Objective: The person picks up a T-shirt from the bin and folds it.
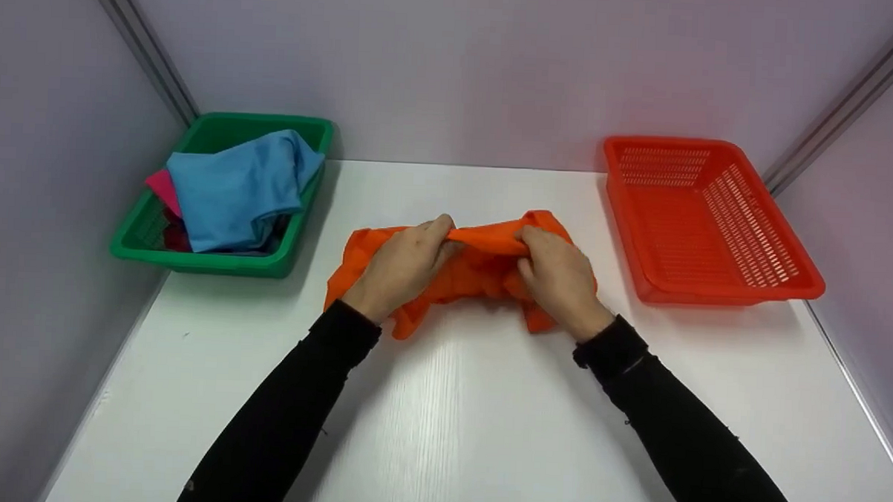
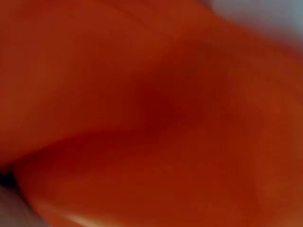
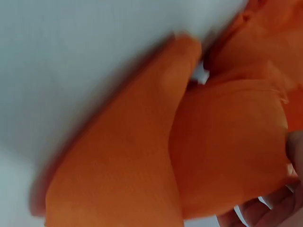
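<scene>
A crumpled orange cloth (image 1: 483, 278) spreads over the middle of the white table, its far edge raised between the two hands. My left hand (image 1: 409, 261) pinches that edge left of centre, thumb and fingers together. On the other side my right hand (image 1: 561, 277) grips the same edge near a raised corner. In the right wrist view, fingers (image 3: 272, 208) curl by the border of the orange cloth (image 3: 227, 146), and a loose flap hangs beside them. Orange fabric (image 2: 189, 142) fills nearly all of the left wrist view, hiding the left fingers there.
At the back left stands a green basket (image 1: 193, 261) holding a folded blue cloth (image 1: 233, 188), with pink (image 1: 164, 190) and dark red fabric beneath. A red basket (image 1: 712, 294) with slotted sides is at the back right. Pale walls enclose the table (image 1: 426, 421) at the back and sides.
</scene>
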Motion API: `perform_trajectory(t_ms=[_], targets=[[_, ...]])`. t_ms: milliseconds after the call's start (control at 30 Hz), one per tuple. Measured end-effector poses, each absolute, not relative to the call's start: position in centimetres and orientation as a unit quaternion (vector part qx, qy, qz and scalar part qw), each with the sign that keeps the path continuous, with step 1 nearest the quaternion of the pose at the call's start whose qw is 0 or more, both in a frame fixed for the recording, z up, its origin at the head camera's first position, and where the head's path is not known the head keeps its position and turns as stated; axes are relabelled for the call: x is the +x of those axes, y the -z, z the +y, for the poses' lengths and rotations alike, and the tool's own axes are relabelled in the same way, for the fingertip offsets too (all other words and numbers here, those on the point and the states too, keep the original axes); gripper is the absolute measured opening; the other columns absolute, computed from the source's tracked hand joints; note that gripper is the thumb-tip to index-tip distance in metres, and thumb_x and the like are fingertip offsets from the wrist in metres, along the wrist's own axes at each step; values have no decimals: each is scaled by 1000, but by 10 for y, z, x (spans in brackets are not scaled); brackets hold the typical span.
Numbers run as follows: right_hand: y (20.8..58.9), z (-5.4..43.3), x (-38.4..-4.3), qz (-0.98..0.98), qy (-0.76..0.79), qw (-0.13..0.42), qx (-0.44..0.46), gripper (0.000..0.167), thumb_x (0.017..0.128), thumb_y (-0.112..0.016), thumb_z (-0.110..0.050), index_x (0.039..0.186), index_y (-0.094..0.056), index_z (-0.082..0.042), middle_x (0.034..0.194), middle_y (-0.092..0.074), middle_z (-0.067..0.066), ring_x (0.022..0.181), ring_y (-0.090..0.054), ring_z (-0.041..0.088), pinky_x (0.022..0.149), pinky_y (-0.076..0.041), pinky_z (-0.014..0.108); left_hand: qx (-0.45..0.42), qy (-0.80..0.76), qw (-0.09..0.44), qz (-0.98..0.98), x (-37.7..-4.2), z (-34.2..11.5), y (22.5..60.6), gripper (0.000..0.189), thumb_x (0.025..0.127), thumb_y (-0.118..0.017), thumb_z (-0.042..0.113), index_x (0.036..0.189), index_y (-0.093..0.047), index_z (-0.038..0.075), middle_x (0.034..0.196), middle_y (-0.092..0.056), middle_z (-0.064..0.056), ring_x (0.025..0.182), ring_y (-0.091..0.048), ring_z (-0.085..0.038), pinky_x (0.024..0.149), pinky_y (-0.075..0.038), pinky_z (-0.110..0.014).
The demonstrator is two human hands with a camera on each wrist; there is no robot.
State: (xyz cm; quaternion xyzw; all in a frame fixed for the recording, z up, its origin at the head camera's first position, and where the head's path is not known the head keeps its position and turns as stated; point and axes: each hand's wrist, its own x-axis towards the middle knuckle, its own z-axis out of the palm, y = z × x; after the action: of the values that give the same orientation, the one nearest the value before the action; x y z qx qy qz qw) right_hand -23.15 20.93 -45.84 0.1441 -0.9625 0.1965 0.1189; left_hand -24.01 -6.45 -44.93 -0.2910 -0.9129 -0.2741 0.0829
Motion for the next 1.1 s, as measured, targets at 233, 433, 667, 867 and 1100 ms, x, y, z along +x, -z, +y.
perform_trajectory(t_ms=[233,433,667,867,1100], targets=[[427,227,-246,-967,-190,122,115,27,116,-63,-6,140,-76,-12,134,-85,14,116,-84,41,96,-71,63,-271,194,116,-936,-246,-68,445,20,108,-78,8,118,-61,6,90,-63,-10,76,-63,-28,72,-62,-39],[403,248,-259,-971,-182,128,84,25,120,-57,-4,138,-75,-7,131,-84,19,110,-83,42,96,-71,66,-186,93,176,-962,-266,-87,431,24,107,-77,7,126,-63,5,115,-73,-18,99,-76,-43,80,-71,-56],[377,277,-275,-975,-146,161,56,20,116,-59,-1,129,-74,-5,125,-82,22,107,-80,50,88,-67,74,-103,84,139,-981,-284,-125,404,28,117,-69,12,143,-66,4,133,-77,-21,113,-74,-43,107,-70,-57],[358,294,-283,-976,-153,153,27,30,114,-60,1,140,-71,-8,129,-80,24,109,-78,56,88,-64,77,-85,166,154,-970,-287,-146,389,26,120,-59,3,146,-59,1,135,-68,-26,114,-72,-47,110,-68,-61],[339,299,-285,-958,-254,135,16,38,110,-44,6,144,-59,-5,135,-70,24,114,-71,47,91,-64,61,-105,231,220,-942,-284,-146,375,30,122,-50,-2,151,-56,5,138,-60,-24,117,-67,-42,111,-65,-53]])
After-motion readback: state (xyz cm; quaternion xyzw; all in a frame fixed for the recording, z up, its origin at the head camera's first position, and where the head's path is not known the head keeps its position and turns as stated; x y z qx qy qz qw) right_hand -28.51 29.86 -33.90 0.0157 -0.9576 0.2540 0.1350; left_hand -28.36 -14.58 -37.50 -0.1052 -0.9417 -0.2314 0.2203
